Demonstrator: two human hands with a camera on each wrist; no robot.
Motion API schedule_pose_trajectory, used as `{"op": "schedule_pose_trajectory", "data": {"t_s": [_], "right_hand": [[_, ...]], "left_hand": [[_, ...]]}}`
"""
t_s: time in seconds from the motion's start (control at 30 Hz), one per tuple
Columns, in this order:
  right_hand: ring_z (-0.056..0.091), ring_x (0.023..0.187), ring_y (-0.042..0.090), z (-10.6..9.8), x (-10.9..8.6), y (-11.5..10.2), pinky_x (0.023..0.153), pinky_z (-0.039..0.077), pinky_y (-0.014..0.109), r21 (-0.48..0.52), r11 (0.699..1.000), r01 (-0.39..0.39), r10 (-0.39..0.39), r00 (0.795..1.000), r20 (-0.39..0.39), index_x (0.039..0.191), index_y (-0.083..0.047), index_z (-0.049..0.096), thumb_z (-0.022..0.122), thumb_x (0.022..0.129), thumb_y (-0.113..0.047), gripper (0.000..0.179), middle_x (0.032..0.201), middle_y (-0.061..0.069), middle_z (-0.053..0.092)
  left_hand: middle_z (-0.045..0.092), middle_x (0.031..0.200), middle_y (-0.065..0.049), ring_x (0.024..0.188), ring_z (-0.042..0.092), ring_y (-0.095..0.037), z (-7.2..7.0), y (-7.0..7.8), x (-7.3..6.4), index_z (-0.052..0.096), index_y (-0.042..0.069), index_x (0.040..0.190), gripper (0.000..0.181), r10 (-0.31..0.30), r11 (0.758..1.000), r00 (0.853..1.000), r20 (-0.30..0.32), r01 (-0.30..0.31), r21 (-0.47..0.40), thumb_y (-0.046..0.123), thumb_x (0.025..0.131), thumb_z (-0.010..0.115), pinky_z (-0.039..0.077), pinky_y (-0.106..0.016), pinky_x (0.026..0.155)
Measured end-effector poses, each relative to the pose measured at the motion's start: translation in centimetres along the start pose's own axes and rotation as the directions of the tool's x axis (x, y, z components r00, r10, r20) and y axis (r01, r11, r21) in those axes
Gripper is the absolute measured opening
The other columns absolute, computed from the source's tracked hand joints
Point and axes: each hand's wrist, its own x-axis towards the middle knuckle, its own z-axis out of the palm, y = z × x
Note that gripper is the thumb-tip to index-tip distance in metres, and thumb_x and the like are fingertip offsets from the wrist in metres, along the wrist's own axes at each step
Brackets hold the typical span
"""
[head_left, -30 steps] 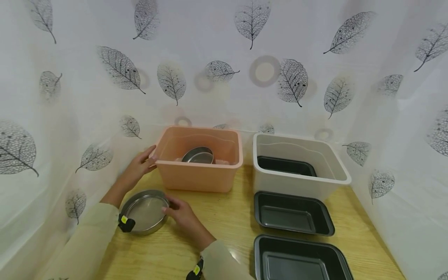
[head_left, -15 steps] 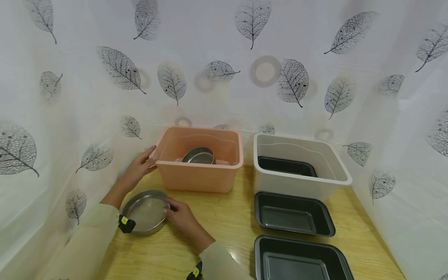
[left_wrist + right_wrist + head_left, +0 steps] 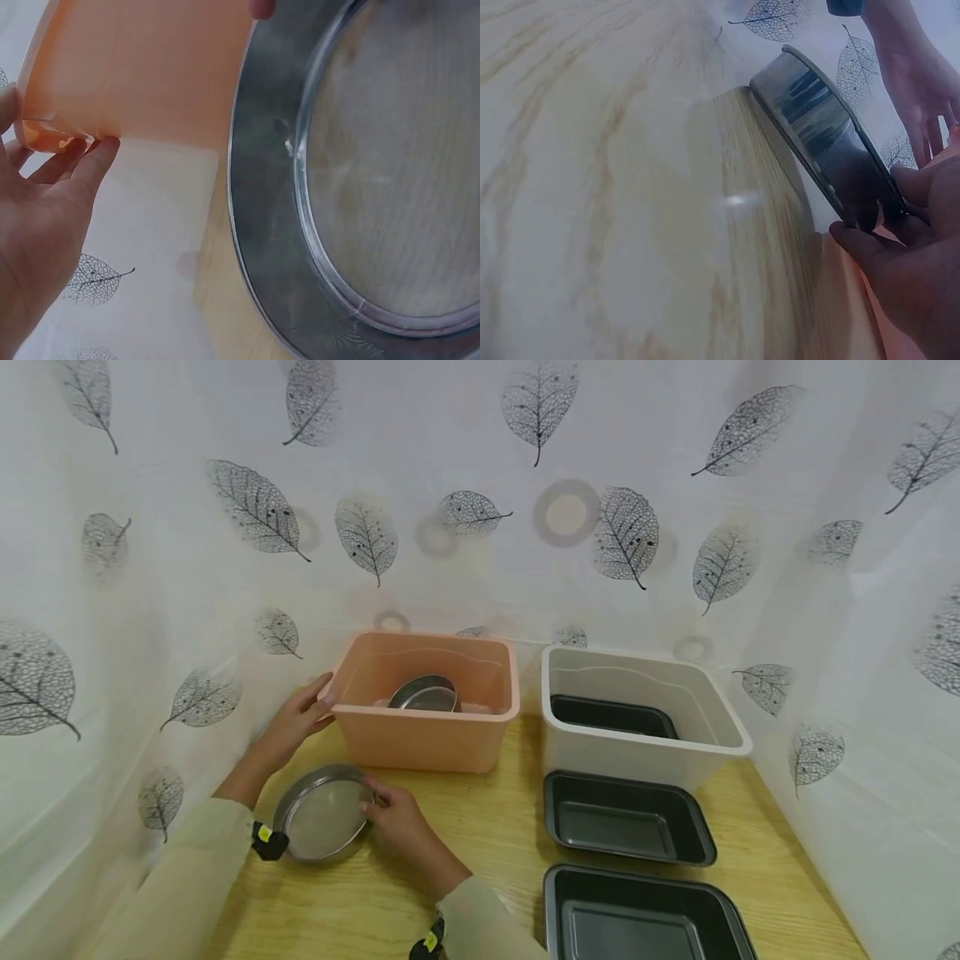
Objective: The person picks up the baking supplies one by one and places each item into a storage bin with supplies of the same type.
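My right hand (image 3: 408, 828) pinches the right side of a round metal sieve (image 3: 324, 814) with a fine mesh bottom. In the right wrist view the sieve (image 3: 821, 135) stands tilted, its far edge low over the wood and its near side raised. My left hand (image 3: 296, 722) holds the left rim of a peach plastic bin (image 3: 423, 743), fingers under the lip in the left wrist view. Another round metal sieve (image 3: 427, 681) leans inside that bin, its lower part hidden by the front wall.
Right of the peach bin stands a white bin (image 3: 615, 756) with a dark loaf pan (image 3: 615, 714) inside. Two more dark pans lie before it, a nearer pan (image 3: 637, 931) and a farther pan (image 3: 626, 827). A leaf-print curtain (image 3: 480, 585) surrounds the wooden table (image 3: 330, 918).
The sieve in my right hand has shifted slightly right and tilted up, and the right hand moved with it. My left hand stays on the peach bin's rim.
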Motion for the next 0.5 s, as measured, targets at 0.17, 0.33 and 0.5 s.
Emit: {"op": "schedule_pose_trajectory", "data": {"t_s": [0.17,0.33,0.5], "right_hand": [[0.041,0.144,0.028,-0.4,0.0,0.4,0.118,0.037,0.039,0.011,1.000,0.012,-0.012,1.000,0.006,0.141,-0.006,0.060,0.063,0.098,-0.006,0.043,0.154,0.011,0.048],[0.043,0.143,0.029,-0.9,-0.3,0.4,0.117,0.039,0.040,0.026,0.999,0.037,-0.037,0.999,0.004,0.139,-0.005,0.060,0.065,0.097,-0.006,0.043,0.152,0.012,0.050],[0.045,0.142,0.026,-1.4,-0.8,-0.2,0.118,0.039,0.039,0.017,0.998,0.055,-0.055,0.998,0.001,0.140,-0.004,0.060,0.065,0.096,-0.006,0.044,0.151,0.012,0.051]], "left_hand": [[0.001,0.167,-0.025,0.148,0.023,-0.048,0.0,-0.1,0.0,0.010,0.009,0.163,0.066,-0.003,1.000,1.000,-0.008,0.003,0.003,0.025,0.109,0.045,0.041,-0.032,0.108],[0.000,0.167,-0.025,0.148,0.021,-0.048,0.1,0.0,0.1,0.010,0.008,0.163,0.066,-0.001,1.000,1.000,-0.007,0.001,-0.001,0.024,0.109,0.045,0.043,-0.029,0.107],[0.001,0.166,-0.025,0.148,0.021,-0.048,0.2,0.1,0.0,0.010,0.007,0.162,0.066,-0.001,1.000,1.000,-0.010,0.001,-0.003,0.024,0.109,0.045,0.041,-0.031,0.107]]}}
